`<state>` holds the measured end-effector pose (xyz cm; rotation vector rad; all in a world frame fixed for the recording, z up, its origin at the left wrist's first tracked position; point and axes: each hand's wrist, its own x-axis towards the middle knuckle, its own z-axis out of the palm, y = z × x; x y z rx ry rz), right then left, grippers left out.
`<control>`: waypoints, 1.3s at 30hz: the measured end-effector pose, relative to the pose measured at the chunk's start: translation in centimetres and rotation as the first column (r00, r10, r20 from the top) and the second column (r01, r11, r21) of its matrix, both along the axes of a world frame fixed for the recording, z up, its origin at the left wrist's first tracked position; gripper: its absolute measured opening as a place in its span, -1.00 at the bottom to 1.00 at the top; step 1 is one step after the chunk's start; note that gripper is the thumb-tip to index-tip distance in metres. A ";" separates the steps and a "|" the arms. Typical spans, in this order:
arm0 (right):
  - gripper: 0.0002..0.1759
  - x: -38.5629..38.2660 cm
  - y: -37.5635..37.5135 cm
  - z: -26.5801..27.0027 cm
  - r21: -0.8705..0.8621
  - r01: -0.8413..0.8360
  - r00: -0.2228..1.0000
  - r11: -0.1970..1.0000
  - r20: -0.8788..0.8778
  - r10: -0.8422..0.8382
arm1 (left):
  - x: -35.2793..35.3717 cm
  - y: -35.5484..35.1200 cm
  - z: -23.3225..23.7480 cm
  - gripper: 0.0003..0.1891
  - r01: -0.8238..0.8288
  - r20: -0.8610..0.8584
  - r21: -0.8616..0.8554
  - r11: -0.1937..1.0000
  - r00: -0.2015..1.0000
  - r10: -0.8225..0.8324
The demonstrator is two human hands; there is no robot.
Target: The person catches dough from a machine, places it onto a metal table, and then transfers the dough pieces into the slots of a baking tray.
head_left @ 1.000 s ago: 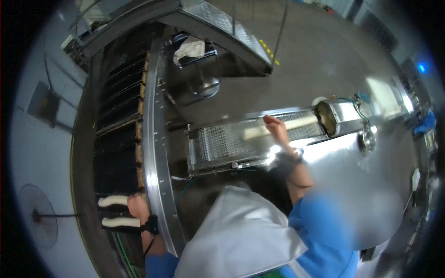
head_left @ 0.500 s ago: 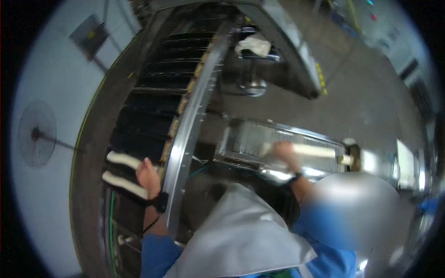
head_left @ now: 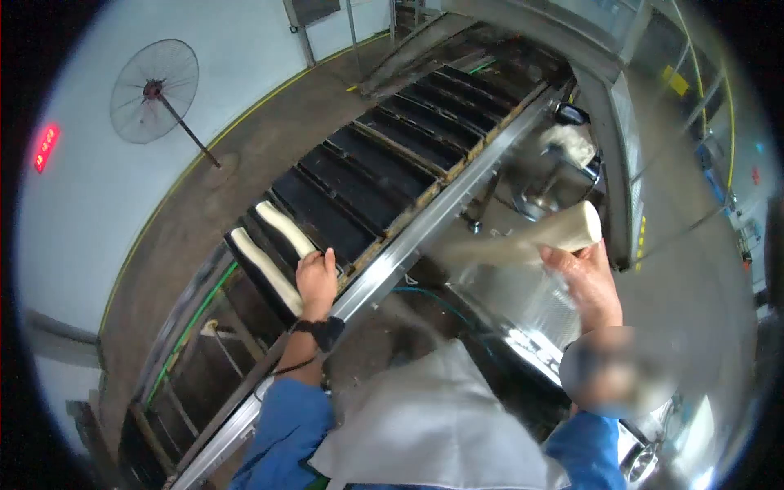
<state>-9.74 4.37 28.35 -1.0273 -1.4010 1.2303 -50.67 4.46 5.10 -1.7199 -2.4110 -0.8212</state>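
Observation:
My right hand (head_left: 590,284) is closed round a thick, pale dough log (head_left: 572,230) and holds it up over the perforated metal tray (head_left: 523,302). The log's cut-looking round end points up and to the right; its far end is smeared by motion. My left hand (head_left: 317,282) is closed at the near end of a dough strip (head_left: 283,226) lying in a black mould of the conveyor (head_left: 371,184). Its fingertips partly hide where they meet the dough. A second dough strip (head_left: 265,268) lies in the slot beside it, nearer to me.
A steel rail (head_left: 390,272) runs along the conveyor's side. Beyond the tray, a white cloth (head_left: 569,145) lies on a metal stand. A slanted machine frame (head_left: 612,122) rises at the back right. A fan (head_left: 155,90) stands by the left wall.
My view has turned, so the conveyor now slants to the right. My right hand has lifted the dough log off the metal tray. My left hand remains at the strip's near end.

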 end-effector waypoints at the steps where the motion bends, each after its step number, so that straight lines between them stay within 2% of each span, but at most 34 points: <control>1: -0.52 -1.6 0.0 0.4 0.004 -0.052 0.997 0.999 -0.062 0.052 | -0.1 -0.8 0.4 -0.50 -0.004 0.017 0.013 1.000 1.000 0.004; 2: -0.48 -3.2 -0.1 0.9 0.010 -0.104 0.987 0.995 -0.125 0.105 | -0.3 -1.6 0.8 -0.50 -0.009 0.033 0.026 1.000 0.999 0.008; 3: -0.43 -4.5 -0.2 1.3 -0.035 -0.234 0.952 0.972 -0.210 0.222 | -0.5 -2.4 1.0 -0.50 -0.020 0.032 0.028 0.999 0.999 0.019; 4: -0.39 -6.1 -0.2 1.0 0.001 -0.262 0.942 0.965 -0.215 0.256 | -0.9 -3.1 1.3 -0.50 -0.016 0.027 0.030 0.999 1.000 0.015; 6: -0.33 -7.6 -0.1 0.1 0.055 -0.509 0.697 0.859 -0.559 0.449 | -1.7 -4.4 1.1 -0.51 -0.026 0.021 0.027 0.999 0.999 0.025; 10: -0.30 -7.7 0.7 -2.3 0.087 -0.501 0.716 0.861 -0.517 0.469 | -3.3 -7.0 0.2 -0.55 -0.024 0.001 0.102 0.994 1.000 0.024; 12: -0.27 -4.7 2.0 -6.4 0.052 -0.365 0.916 0.930 -0.161 0.368 | -4.2 -8.0 0.5 -0.56 -0.022 -0.006 0.138 0.990 1.000 0.023; 14: -0.24 0.5 3.8 -14.3 -0.022 -0.227 0.955 0.974 0.192 0.227 | -5.1 -9.2 0.7 -0.59 -0.065 -0.069 0.005 0.998 0.995 0.065; 15: -0.22 3.6 3.9 -17.0 -0.012 -0.162 0.837 0.987 0.528 0.143 | -5.5 -9.8 0.4 -0.61 -0.021 -0.042 0.101 0.995 0.999 0.025; 16: -0.20 7.1 3.6 -20.3 0.023 -0.103 0.607 0.994 0.794 0.044 | -5.8 -10.4 0.8 -0.61 -0.024 -0.041 0.102 0.994 0.999 0.029; 17: -0.19 12.2 3.8 -27.0 -0.028 0.015 0.486 1.000 0.874 0.017 | -5.9 -11.0 1.5 -0.61 -0.041 -0.019 0.075 0.996 0.999 0.042; 18: -0.23 16.5 2.5 -30.5 0.053 0.024 0.295 0.998 0.954 -0.058 | -6.0 -11.5 1.7 -0.61 -0.055 0.003 0.050 0.997 0.998 0.055; 19: -0.25 22.0 1.7 -34.4 -0.053 0.057 0.092 0.997 0.995 0.047 | -6.6 -12.0 0.9 -0.59 -0.039 0.000 0.100 0.994 0.999 0.040; 20: -0.31 22.7 -0.1 -32.3 -0.225 0.338 0.044 0.914 0.974 0.224 | -8.0 -12.5 -0.2 -0.60 -0.031 -0.027 0.048 0.998 0.999 0.032; 22: -0.42 27.0 -4.9 -33.3 -0.186 0.469 0.138 0.863 0.981 0.136 | -7.3 -13.1 0.9 -0.59 -0.149 -0.007 -0.047 0.988 0.989 0.148; 23: -0.45 28.9 -7.5 -34.4 -0.060 0.446 0.051 0.893 0.998 0.042 | -7.6 -13.4 1.1 -0.60 -0.189 0.009 -0.118 0.975 0.981 0.192; 24: -0.49 30.0 -9.1 -34.7 0.066 0.411 -0.033 0.909 0.998 -0.058 | -8.3 -13.9 0.1 -0.62 -0.153 -0.030 -0.031 0.988 0.988 0.152; 26: -0.54 29.1 -10.3 -31.7 0.071 0.380 -0.018 0.922 0.997 -0.069 | -8.0 -14.3 1.4 -0.62 -0.212 -0.064 -0.115 0.970 0.977 0.206; 27: -0.48 27.5 -10.2 -30.4 0.019 0.471 -0.098 0.882 0.995 0.031 | -8.4 -14.7 1.2 -0.60 -0.227 0.030 -0.088 0.970 0.973 0.230; 28: -0.63 25.6 -9.9 -29.1 0.128 0.454 -0.240 0.882 0.971 -0.017 | -8.3 -15.1 1.4 -0.60 -0.243 0.033 -0.091 0.966 0.969 0.247; 30: -0.62 26.2 -7.2 -30.2 0.002 0.561 -0.090 0.828 0.994 0.058 | -8.2 -15.6 2.8 -0.60 -0.354 0.165 -0.221 0.909 0.905 0.393; 31: -0.60 24.8 -5.6 -27.1 -0.089 0.575 0.059 0.813 0.996 0.067 | -8.0 -15.5 2.9 -0.65 -0.426 0.282 -0.209 0.880 0.836 0.471; 32: -0.58 23.3 -4.1 -23.9 -0.181 0.576 0.204 0.797 0.976 0.074 | -8.5 -15.2 1.8 -0.65 -0.442 0.282 -0.209 0.872 0.827 0.487; 33: -0.61 25.0 -3.2 -24.4 -0.040 0.511 0.231 0.859 0.969 -0.092 | -9.1 -15.2 0.4 -0.70 -0.481 0.394 -0.057 0.875 0.794 0.462; 34: -0.66 23.5 -2.5 -20.8 0.016 0.405 0.497 0.914 0.835 -0.234 | -9.4 -15.5 -0.1 -0.74 -0.521 0.494 0.094 0.848 0.764 0.415; 35: -0.70 23.2 -0.9 -18.6 -0.180 0.385 0.713 0.905 0.681 -0.168 | -9.2 -15.5 0.4 -0.74 -0.534 0.490 0.088 0.841 0.758 0.430; 36: -0.74 18.1 -1.2 -12.1 -0.118 0.418 0.812 0.901 0.493 -0.312 | -8.6 -14.7 1.0 -0.76 -0.481 0.432 0.164 0.861 0.820 0.376; 37: -0.73 16.2 -0.5 -8.2 -0.124 0.304 0.881 0.944 0.413 -0.230 | -8.0 -13.9 1.6 -0.77 -0.418 0.367 0.239 0.877 0.875 0.317; 38: -0.65 14.8 0.6 -6.5 -0.078 0.188 0.952 0.979 0.260 -0.163 | -7.2 -13.1 2.1 -0.77 -0.424 0.364 0.236 0.875 0.873 0.325; 39: -0.56 13.3 1.7 -4.8 -0.030 0.064 0.993 0.998 0.098 -0.061 | -5.6 -10.3 0.7 -0.75 -0.376 0.493 0.303 0.875 0.848 0.194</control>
